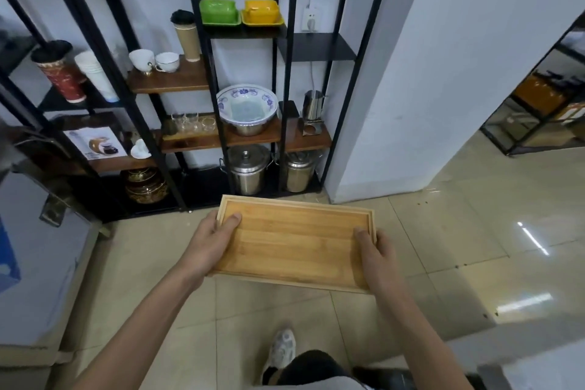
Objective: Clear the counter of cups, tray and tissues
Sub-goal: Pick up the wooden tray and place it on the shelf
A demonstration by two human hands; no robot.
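Head-worn camera looks down, facing shelving [221, 89].

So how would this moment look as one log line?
carrying | wooden tray empty | left hand and right hand grip short ends | facing shelf rack

No text, label, brand or number could be read anywhere. The printed card [95, 142] on the left shelf showed a picture and some small print (too blurred to make out), and the red paper cup [65, 81] bore only an unclear pattern.
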